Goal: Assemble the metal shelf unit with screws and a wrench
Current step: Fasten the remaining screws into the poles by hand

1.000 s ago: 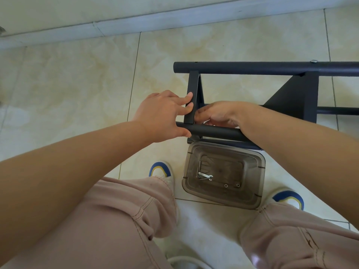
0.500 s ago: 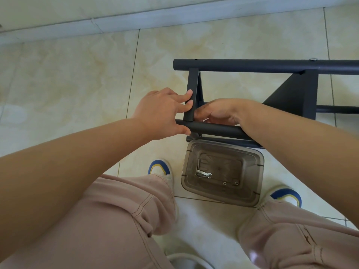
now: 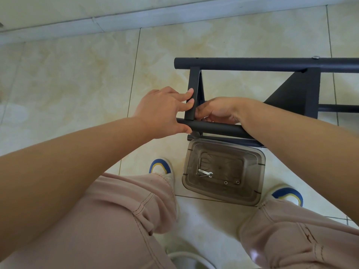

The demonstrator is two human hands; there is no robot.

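Bracing shelf frame [image 3: 194, 90], left hand [image 3: 163, 111], right hand [image 3: 219, 110]

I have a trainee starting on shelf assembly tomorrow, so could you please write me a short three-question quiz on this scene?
1. True or false: the wrench lies inside the clear plastic container.
2. Which hand holds the near tube at its end? A) left hand B) right hand C) neither
3. Fill in: the container stands on the tiled floor between the person's two ____.

Key
1. True: it lies on the bottom, beside a few small ring-shaped parts.
2. A: its thumb runs under the tube while its fingers touch the flat crosspiece.
3. Shoes.
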